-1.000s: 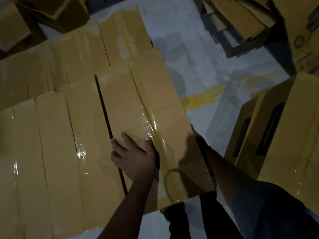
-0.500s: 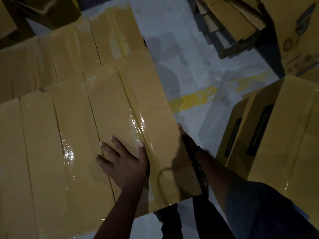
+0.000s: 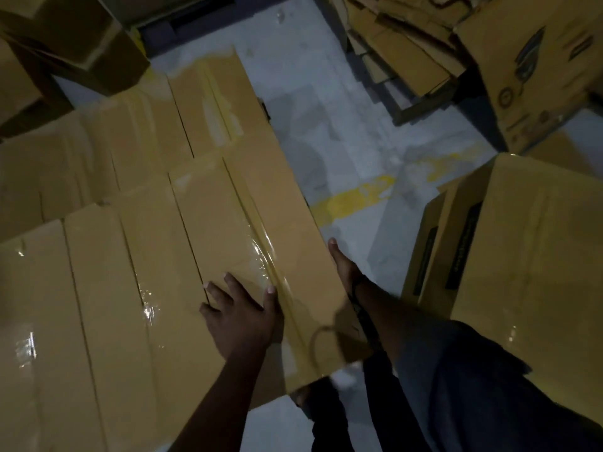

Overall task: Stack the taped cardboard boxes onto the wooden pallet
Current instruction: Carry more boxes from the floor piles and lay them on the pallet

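Observation:
Several taped cardboard boxes lie side by side in a stack that fills the left of the view. The rightmost box [image 3: 261, 230] has shiny tape along its middle seam. My left hand [image 3: 241, 314] lies flat on top of this box near its front end, fingers spread. My right hand [image 3: 342, 265] presses against the box's right side, thumb up along the top edge; its fingers are hidden behind the box. The neighbouring box [image 3: 156, 265] touches it on the left. The pallet under the stack is hidden.
A taped box [image 3: 535, 256] with black printed labels stands at the right. Another printed carton [image 3: 535, 63] is at the top right beside flattened cardboard on a wooden pallet [image 3: 408, 60]. Dark boxes [image 3: 65, 50] stand top left. Grey floor with a yellow line [image 3: 355, 197] lies between.
The gap between the rightmost box and its neighbour has closed; the box has slid left against it. Both hands stay on the box.

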`<state>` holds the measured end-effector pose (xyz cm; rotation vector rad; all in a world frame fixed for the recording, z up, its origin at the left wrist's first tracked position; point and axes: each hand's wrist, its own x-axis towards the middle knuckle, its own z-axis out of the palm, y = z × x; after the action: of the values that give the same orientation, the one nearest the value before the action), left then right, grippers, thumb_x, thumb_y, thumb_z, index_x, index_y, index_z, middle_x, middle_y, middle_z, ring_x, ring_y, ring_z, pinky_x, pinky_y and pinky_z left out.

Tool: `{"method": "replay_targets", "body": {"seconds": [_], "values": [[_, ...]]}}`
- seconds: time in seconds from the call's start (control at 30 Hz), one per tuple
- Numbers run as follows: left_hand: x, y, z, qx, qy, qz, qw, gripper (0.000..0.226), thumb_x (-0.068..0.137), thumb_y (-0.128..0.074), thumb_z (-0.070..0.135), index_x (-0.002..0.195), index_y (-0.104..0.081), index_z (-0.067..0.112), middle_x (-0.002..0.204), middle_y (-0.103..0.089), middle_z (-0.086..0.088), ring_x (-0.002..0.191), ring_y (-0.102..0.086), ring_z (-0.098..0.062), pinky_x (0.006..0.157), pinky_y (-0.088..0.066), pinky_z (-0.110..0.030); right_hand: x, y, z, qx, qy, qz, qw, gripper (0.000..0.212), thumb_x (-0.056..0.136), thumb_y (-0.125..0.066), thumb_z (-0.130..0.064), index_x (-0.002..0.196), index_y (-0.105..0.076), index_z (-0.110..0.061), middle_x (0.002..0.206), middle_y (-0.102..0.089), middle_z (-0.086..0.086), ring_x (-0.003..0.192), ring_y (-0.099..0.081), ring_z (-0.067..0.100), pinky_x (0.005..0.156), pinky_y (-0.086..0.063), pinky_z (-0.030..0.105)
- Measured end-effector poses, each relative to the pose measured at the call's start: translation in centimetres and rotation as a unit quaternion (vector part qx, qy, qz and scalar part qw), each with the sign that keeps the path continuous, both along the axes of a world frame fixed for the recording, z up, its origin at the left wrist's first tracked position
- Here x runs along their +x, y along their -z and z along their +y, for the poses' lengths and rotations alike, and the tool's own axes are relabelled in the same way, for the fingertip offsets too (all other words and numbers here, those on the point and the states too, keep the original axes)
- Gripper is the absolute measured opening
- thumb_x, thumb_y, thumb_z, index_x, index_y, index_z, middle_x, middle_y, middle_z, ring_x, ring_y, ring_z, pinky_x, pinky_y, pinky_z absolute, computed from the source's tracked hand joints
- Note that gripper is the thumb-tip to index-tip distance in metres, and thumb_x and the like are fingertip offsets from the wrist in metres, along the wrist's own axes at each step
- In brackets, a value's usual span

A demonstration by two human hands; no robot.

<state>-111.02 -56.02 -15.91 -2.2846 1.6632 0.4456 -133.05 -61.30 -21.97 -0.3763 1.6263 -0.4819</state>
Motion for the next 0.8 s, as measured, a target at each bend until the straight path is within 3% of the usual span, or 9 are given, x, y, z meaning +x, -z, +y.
{"method": "replay_targets", "body": {"seconds": [0.07,0.17,0.23,0.3,0.4,0.5,0.63,0.8], "values": [[0.4,-2.1,0.4,0.015,0.027,0.024,0.999,0.096,0.093,-0.019,0.082,0.163,-0.014,0.015,0.168,-0.014,-0.024,0.148,-0.024,-0.05,0.12,-0.022,-0.06,-0.3,-3.0,-0.1,-0.048,-0.039,0.047,0.997,0.069,0.103,-0.037,-0.059,0.151,-0.044,-0.01,0.156,-0.043,0.01,0.145,-0.039,0.029,0.117,-0.029,0.036],[-0.3,-5.8,1.5,-0.004,0.094,0.037,0.995,0.089,0.095,-0.026,0.073,0.162,-0.027,0.015,0.169,-0.018,-0.019,0.151,-0.025,-0.048,0.121,-0.02,-0.063,-0.9,-8.4,0.4,-0.118,-0.114,0.16,0.973,0.062,0.098,-0.054,-0.057,0.146,-0.052,-0.018,0.152,-0.049,0.003,0.141,-0.044,0.025,0.116,-0.035,0.036],[-1.0,-8.2,2.4,-0.019,0.121,0.052,0.991,0.081,0.097,-0.034,0.067,0.159,-0.037,0.015,0.168,-0.024,-0.018,0.151,-0.027,-0.047,0.121,-0.02,-0.064,-1.1,-11.9,1.3,-0.171,-0.225,0.25,0.926,0.058,0.098,-0.057,-0.05,0.147,-0.05,-0.021,0.156,-0.044,0.001,0.144,-0.04,0.022,0.119,-0.031,0.039],[-1.8,-10.9,3.6,-0.023,0.133,0.069,0.988,0.077,0.098,-0.034,0.064,0.159,-0.039,0.017,0.168,-0.026,-0.017,0.151,-0.028,-0.047,0.121,-0.019,-0.065,-0.7,-15.4,2.5,-0.214,-0.362,0.318,0.85,0.056,0.099,-0.054,-0.046,0.15,-0.046,-0.023,0.162,-0.036,0.002,0.149,-0.03,0.02,0.121,-0.026,0.039],[-2.5,-14.7,5.4,-0.01,0.137,0.091,0.986,0.08,0.098,-0.015,0.068,0.164,-0.025,0.023,0.172,-0.015,-0.012,0.155,-0.017,-0.045,0.124,-0.009,-0.063,0.7,-19.8,4.3,-0.252,-0.466,0.346,0.774,0.058,0.1,-0.051,-0.043,0.153,-0.04,-0.022,0.165,-0.028,0.005,0.152,-0.022,0.023,0.122,-0.02,0.04],[-2.2,-17.4,7.1,-0.01,0.133,0.097,0.986,0.088,0.092,-0.001,0.071,0.165,-0.019,0.025,0.173,-0.011,-0.01,0.157,-0.011,-0.042,0.125,-0.003,-0.061,2.3,-22.7,6.6,-0.247,-0.465,0.353,0.773,0.06,0.1,-0.051,-0.043,0.155,-0.037,-0.023,0.166,-0.025,0.004,0.152,-0.02,0.023,0.122,-0.019,0.04],[-0.5,-19.4,8.5,-0.018,0.131,0.105,0.986,0.075,0.102,-0.018,0.068,0.165,-0.018,0.026,0.173,-0.01,-0.009,0.157,-0.009,-0.041,0.125,0.0,-0.061,3.4,-24.7,9.9,-0.225,-0.449,0.35,0.791,0.061,0.099,-0.052,-0.044,0.155,-0.037,-0.023,0.166,-0.026,0.003,0.153,-0.02,0.022,0.121,-0.021,0.04],[1.4,-21.4,9.3,-0.03,0.134,0.119,0.983,0.073,0.103,-0.023,0.068,0.163,-0.025,0.027,0.171,-0.019,-0.008,0.156,-0.013,-0.04,0.124,0.0,-0.064,3.1,-26.8,12.8,-0.209,-0.47,0.364,0.777,0.062,0.099,-0.053,-0.044,0.155,-0.038,-0.023,0.163,-0.032,0.003,0.15,-0.026,0.023,0.119,-0.026,0.04]]}}
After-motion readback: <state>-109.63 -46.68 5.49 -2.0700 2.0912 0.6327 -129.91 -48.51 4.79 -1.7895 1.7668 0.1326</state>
